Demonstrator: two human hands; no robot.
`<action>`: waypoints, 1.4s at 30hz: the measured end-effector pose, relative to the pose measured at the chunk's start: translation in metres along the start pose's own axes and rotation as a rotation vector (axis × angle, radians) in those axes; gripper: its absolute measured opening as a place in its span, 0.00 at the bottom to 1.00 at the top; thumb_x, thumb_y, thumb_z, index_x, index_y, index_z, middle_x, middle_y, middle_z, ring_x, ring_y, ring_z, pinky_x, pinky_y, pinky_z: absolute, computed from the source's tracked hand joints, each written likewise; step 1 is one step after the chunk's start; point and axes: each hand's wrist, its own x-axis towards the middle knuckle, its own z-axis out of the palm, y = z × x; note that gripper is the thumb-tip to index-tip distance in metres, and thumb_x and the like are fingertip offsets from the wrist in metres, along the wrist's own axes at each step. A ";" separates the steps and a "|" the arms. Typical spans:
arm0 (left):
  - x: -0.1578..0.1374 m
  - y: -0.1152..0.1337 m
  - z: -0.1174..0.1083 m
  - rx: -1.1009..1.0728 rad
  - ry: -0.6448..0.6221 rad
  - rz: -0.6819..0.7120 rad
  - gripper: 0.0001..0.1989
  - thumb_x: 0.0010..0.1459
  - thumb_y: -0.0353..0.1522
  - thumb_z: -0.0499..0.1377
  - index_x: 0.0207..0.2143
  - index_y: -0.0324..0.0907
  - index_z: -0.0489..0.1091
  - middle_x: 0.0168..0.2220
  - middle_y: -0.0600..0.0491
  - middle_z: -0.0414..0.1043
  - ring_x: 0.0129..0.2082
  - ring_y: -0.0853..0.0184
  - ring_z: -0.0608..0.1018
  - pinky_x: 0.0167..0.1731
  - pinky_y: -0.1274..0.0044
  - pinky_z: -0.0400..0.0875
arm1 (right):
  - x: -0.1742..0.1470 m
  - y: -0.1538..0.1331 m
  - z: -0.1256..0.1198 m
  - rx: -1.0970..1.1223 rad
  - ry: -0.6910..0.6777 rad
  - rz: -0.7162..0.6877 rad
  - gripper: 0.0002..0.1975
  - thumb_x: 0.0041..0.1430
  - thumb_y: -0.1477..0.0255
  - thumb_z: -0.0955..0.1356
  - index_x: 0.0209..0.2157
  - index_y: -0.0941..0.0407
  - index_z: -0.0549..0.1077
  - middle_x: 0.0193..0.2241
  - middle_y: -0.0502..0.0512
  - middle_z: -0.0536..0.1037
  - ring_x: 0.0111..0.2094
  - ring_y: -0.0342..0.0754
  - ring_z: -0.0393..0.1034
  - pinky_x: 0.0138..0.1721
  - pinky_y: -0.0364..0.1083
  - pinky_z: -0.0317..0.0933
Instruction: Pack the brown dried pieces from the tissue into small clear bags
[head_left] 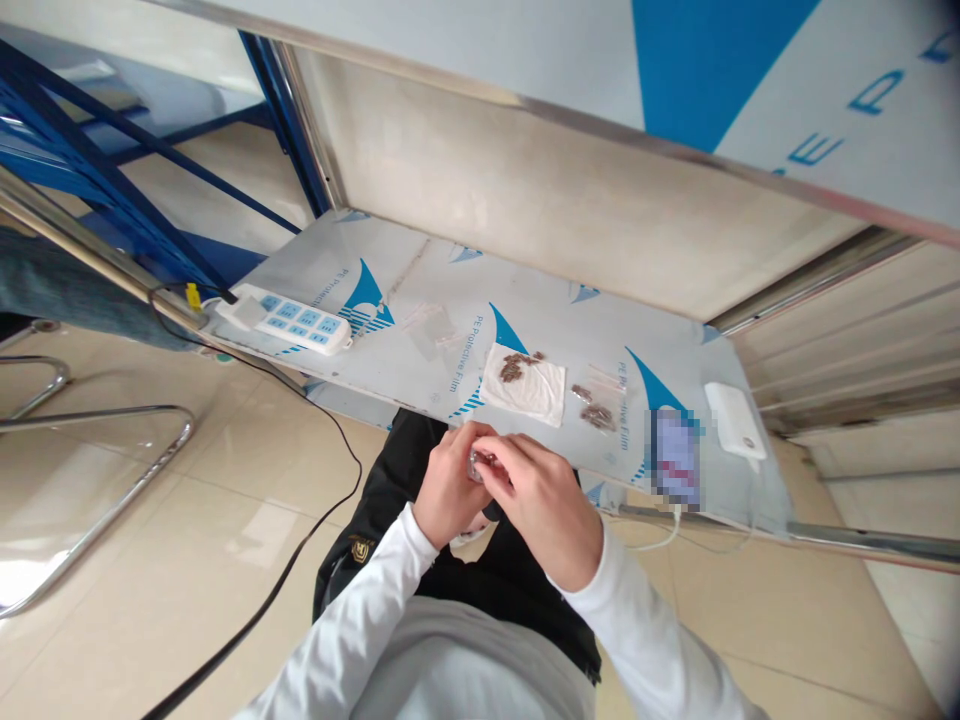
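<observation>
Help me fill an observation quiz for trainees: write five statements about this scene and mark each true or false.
1. Brown pieces lie on the white cloth. True.
2. A keyboard lies toward the left end of the work surface. False: a white power strip lies there.
3. The left hand and right hand meet at a small clear packet. True.
4. The clear bag with brown contents lies under the cloth. False: it lies to the right of it.
5. The white box lies to the right of the pixelated phone. True.

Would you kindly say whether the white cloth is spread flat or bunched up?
Spread flat: the white cloth shows its corners, with brown pieces on it.
</observation>
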 end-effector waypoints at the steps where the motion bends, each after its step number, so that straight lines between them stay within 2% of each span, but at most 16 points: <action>1: -0.001 0.000 0.000 -0.016 0.000 -0.001 0.11 0.47 0.24 0.56 0.35 0.44 0.66 0.34 0.53 0.74 0.35 0.65 0.75 0.36 0.76 0.67 | -0.002 0.000 0.002 0.059 0.037 0.019 0.08 0.58 0.79 0.65 0.37 0.54 0.72 0.31 0.54 0.77 0.34 0.49 0.73 0.34 0.47 0.69; 5: -0.002 0.001 -0.002 -0.081 0.007 -0.016 0.12 0.47 0.25 0.57 0.36 0.43 0.66 0.33 0.54 0.74 0.32 0.67 0.76 0.34 0.78 0.68 | -0.012 -0.004 0.016 0.247 0.165 0.125 0.08 0.59 0.77 0.66 0.39 0.53 0.72 0.33 0.53 0.77 0.35 0.47 0.73 0.37 0.45 0.69; 9: -0.002 0.002 -0.002 -0.112 0.007 -0.010 0.13 0.45 0.25 0.58 0.37 0.43 0.66 0.33 0.55 0.74 0.32 0.68 0.76 0.34 0.78 0.68 | -0.021 -0.007 0.027 0.325 0.214 0.208 0.09 0.61 0.75 0.64 0.43 0.53 0.71 0.37 0.55 0.77 0.39 0.47 0.72 0.40 0.45 0.68; 13: -0.004 0.001 -0.001 -0.121 0.016 -0.014 0.12 0.46 0.26 0.58 0.36 0.42 0.66 0.34 0.53 0.73 0.34 0.67 0.76 0.35 0.78 0.69 | -0.025 -0.002 0.028 0.206 0.167 0.177 0.09 0.63 0.70 0.64 0.44 0.54 0.71 0.36 0.57 0.77 0.39 0.50 0.71 0.42 0.50 0.67; 16: -0.006 0.000 0.000 -0.149 0.007 -0.024 0.12 0.47 0.28 0.59 0.37 0.42 0.65 0.34 0.53 0.72 0.33 0.68 0.75 0.35 0.78 0.69 | -0.027 0.005 0.023 0.142 0.109 0.096 0.08 0.61 0.70 0.66 0.42 0.55 0.72 0.34 0.57 0.77 0.37 0.51 0.70 0.40 0.51 0.67; 18: -0.006 -0.001 -0.002 -0.172 -0.025 -0.017 0.16 0.46 0.29 0.61 0.40 0.42 0.64 0.34 0.53 0.72 0.32 0.68 0.75 0.34 0.78 0.69 | -0.027 0.012 0.017 0.171 0.070 0.023 0.05 0.60 0.71 0.67 0.38 0.54 0.74 0.34 0.56 0.78 0.37 0.51 0.69 0.40 0.50 0.66; 20: -0.006 -0.001 -0.005 -0.203 -0.080 -0.001 0.22 0.44 0.30 0.62 0.43 0.42 0.63 0.37 0.52 0.72 0.34 0.67 0.75 0.36 0.77 0.70 | -0.026 0.020 0.008 0.238 0.064 0.012 0.03 0.60 0.72 0.67 0.34 0.54 0.74 0.35 0.54 0.77 0.38 0.49 0.69 0.41 0.49 0.66; 22: -0.005 0.000 -0.009 -0.296 -0.148 -0.001 0.25 0.44 0.30 0.64 0.46 0.41 0.63 0.40 0.49 0.72 0.38 0.65 0.75 0.40 0.75 0.70 | -0.024 0.028 -0.002 0.310 0.080 0.070 0.05 0.60 0.72 0.66 0.32 0.54 0.74 0.36 0.54 0.76 0.38 0.47 0.70 0.41 0.48 0.66; 23: -0.005 0.000 -0.011 -0.371 -0.172 -0.023 0.23 0.46 0.31 0.63 0.46 0.40 0.64 0.41 0.47 0.72 0.40 0.65 0.76 0.42 0.75 0.70 | -0.023 0.033 -0.007 0.341 0.082 0.105 0.05 0.60 0.71 0.67 0.31 0.55 0.74 0.37 0.55 0.75 0.38 0.47 0.70 0.41 0.47 0.66; 25: -0.003 0.002 -0.014 -0.526 -0.177 -0.113 0.15 0.52 0.34 0.61 0.43 0.38 0.67 0.41 0.46 0.73 0.40 0.65 0.76 0.42 0.75 0.71 | -0.020 0.041 -0.014 0.419 0.066 0.173 0.06 0.58 0.69 0.68 0.30 0.56 0.74 0.42 0.58 0.73 0.39 0.47 0.71 0.40 0.46 0.67; 27: -0.001 0.006 -0.014 -0.614 -0.132 -0.227 0.10 0.56 0.36 0.58 0.36 0.37 0.70 0.35 0.47 0.75 0.35 0.67 0.77 0.38 0.76 0.73 | -0.017 0.048 -0.016 0.574 0.043 0.259 0.07 0.57 0.66 0.69 0.31 0.56 0.74 0.43 0.59 0.74 0.41 0.48 0.72 0.40 0.46 0.68; 30: 0.001 0.012 -0.012 -0.653 -0.070 -0.331 0.11 0.55 0.37 0.61 0.30 0.37 0.71 0.27 0.51 0.75 0.27 0.70 0.77 0.30 0.79 0.73 | -0.016 0.054 -0.009 0.865 0.066 0.449 0.10 0.55 0.64 0.70 0.32 0.56 0.72 0.34 0.55 0.78 0.35 0.47 0.75 0.38 0.46 0.70; 33: 0.001 0.016 -0.011 -0.678 -0.047 -0.379 0.11 0.53 0.38 0.62 0.29 0.37 0.71 0.26 0.53 0.75 0.24 0.71 0.77 0.28 0.80 0.73 | -0.018 0.056 0.001 1.020 0.157 0.583 0.13 0.49 0.63 0.73 0.31 0.56 0.70 0.26 0.51 0.79 0.28 0.45 0.75 0.34 0.45 0.70; 38: 0.001 0.017 -0.010 -0.675 -0.015 -0.350 0.12 0.53 0.38 0.62 0.32 0.37 0.71 0.29 0.52 0.75 0.25 0.71 0.77 0.28 0.80 0.73 | -0.022 0.050 0.005 1.075 0.174 0.600 0.18 0.46 0.66 0.75 0.38 0.56 0.70 0.26 0.51 0.80 0.29 0.45 0.76 0.33 0.43 0.69; 42: 0.001 0.017 -0.008 -0.730 0.043 -0.275 0.10 0.53 0.36 0.63 0.33 0.36 0.72 0.30 0.51 0.75 0.29 0.71 0.77 0.32 0.80 0.73 | -0.023 0.042 0.004 1.100 0.177 0.576 0.23 0.47 0.67 0.75 0.46 0.55 0.71 0.32 0.53 0.81 0.36 0.48 0.76 0.40 0.46 0.69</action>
